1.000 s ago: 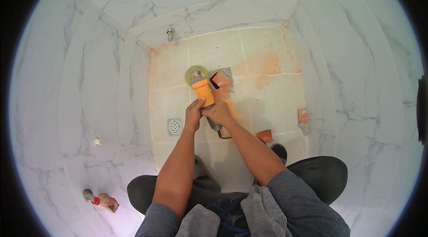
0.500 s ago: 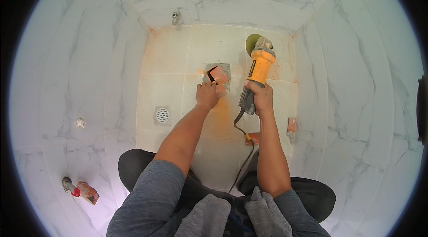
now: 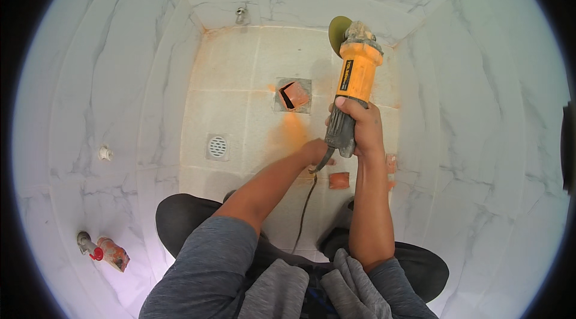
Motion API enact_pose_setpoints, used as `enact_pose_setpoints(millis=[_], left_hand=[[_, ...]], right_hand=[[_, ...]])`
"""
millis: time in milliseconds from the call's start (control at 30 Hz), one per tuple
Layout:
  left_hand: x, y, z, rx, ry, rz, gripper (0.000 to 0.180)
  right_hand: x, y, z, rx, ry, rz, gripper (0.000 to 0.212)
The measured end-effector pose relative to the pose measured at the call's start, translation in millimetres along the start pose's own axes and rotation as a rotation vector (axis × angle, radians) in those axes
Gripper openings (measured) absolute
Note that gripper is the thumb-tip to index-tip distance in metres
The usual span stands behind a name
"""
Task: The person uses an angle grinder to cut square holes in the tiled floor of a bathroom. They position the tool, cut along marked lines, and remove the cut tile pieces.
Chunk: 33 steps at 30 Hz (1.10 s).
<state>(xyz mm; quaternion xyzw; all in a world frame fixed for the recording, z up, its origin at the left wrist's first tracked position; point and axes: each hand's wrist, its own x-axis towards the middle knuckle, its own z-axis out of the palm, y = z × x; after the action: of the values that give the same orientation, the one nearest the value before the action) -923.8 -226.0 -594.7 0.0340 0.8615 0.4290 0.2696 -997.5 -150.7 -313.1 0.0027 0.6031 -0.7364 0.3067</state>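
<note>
My right hand point(image 3: 363, 126) is wrapped round the dark rear handle of an orange-and-black angle grinder point(image 3: 360, 72), raised with its greenish disc point(image 3: 339, 36) at the far end. My left hand point(image 3: 315, 152) is low beside the grinder's power cord point(image 3: 307, 202), close under the handle. Its fingers are partly hidden, so whether they grip anything is unclear. Ahead of it, an orange pipe piece point(image 3: 296, 96) lies tilted over a dark opening in a grey cement square point(image 3: 306, 108). A separate orange piece point(image 3: 339, 180) rests on the floor to the right of my left hand.
A round floor drain point(image 3: 218, 147) is set in the tiles to the left. Orange dust point(image 3: 293, 131) marks the floor. More orange pieces point(image 3: 391, 163) lie by the right wall. A tap with a red handle point(image 3: 90, 246) and metal fittings stick out from the marbled walls.
My left hand has left the pipe opening and moved back and right, toward the cord. The grinder has come up closer, and the cord has shifted left, off the orange piece.
</note>
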Motion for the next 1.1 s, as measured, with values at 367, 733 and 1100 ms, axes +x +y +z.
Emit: enact_pose_setpoints(millis=[367, 733, 1100], left_hand=[[38.3, 68.1, 56.5, -1.288, -0.546, -0.004, 0.027], [9.6, -2.6, -26.9, -0.674, 0.261, -0.391, 0.017], [-2.6, 34.5, -45.9, -1.303, 0.735, -0.257, 0.028]], right_hand=[[-7.4, -16.2, -2.2, -0.178, 0.149, 0.103, 0.030], [37.7, 24.8, -43.2, -0.589, 0.193, -0.006, 0.036], [107.1, 105.8, -76.3, -1.151, -0.013, -0.139, 0.046]])
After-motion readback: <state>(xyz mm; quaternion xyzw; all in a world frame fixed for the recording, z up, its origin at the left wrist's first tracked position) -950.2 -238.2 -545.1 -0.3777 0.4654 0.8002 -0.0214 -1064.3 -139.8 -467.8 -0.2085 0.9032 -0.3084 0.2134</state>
